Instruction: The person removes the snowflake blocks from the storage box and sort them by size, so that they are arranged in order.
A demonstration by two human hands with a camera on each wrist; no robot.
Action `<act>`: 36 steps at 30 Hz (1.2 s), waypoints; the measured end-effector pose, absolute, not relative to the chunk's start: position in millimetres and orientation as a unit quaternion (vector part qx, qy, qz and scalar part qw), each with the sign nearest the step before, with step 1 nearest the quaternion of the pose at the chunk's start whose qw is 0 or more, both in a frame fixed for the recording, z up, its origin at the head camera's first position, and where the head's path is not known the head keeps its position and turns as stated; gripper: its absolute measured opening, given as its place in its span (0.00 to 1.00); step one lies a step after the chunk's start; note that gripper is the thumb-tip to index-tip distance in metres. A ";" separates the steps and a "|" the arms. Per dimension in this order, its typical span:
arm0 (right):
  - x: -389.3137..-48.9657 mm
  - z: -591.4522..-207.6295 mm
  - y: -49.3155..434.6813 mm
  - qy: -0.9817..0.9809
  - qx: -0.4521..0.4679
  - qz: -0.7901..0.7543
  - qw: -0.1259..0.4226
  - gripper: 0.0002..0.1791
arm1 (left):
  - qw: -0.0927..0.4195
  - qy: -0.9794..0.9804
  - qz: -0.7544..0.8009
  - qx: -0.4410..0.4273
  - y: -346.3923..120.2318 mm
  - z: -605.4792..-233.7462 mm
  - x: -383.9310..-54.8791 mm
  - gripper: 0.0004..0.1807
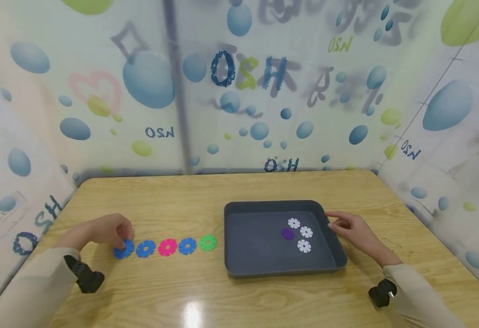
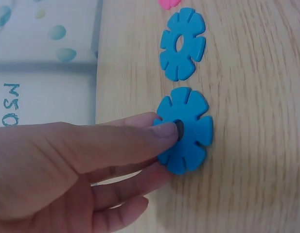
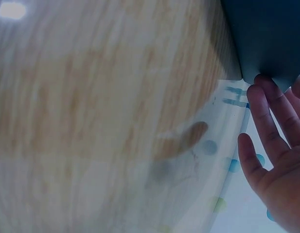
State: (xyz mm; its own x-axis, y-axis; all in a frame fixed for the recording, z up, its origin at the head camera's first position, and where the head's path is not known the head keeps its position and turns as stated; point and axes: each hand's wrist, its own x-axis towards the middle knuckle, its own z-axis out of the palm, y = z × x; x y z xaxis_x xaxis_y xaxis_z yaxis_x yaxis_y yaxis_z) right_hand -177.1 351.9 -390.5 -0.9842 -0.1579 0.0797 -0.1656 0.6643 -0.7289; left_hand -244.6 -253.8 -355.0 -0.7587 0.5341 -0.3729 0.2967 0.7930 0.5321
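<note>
In the head view my left hand (image 1: 114, 230) pinches a blue notched plastic disc (image 2: 196, 128) at the left end of a row. The left wrist view shows the thumb over its centre hole and fingers behind its edge. Another blue disc (image 1: 146, 248), a pink disc (image 1: 167, 247), a third blue disc (image 1: 187, 246) and a green disc (image 1: 208, 243) continue the row rightward. My right hand (image 1: 352, 230) touches the right side of a dark grey tray (image 1: 260, 266), its fingers (image 3: 261, 109) mostly straight against the outer wall.
Inside the tray lie a purple disc (image 1: 288, 233) and several white discs (image 1: 304, 246), towards its right side. Tray and row rest on a wooden table (image 1: 161, 291). Patterned curtains (image 1: 206, 105) hang behind and beside the table.
</note>
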 end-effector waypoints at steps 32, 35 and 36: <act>-177.9 -391.4 352.2 -0.911 0.088 0.402 0.006 0.23 | 0.224 0.920 0.226 0.229 -227.8 -345.2 -245.2 0.09; -177.8 -390.8 351.8 -0.911 0.088 0.402 0.008 0.23 | 0.210 0.914 0.231 0.258 -209.4 -338.1 -245.6 0.09; -177.8 -390.8 351.7 -0.911 0.087 0.402 0.008 0.23 | 0.204 0.911 0.234 0.271 -202.3 -335.6 -245.6 0.09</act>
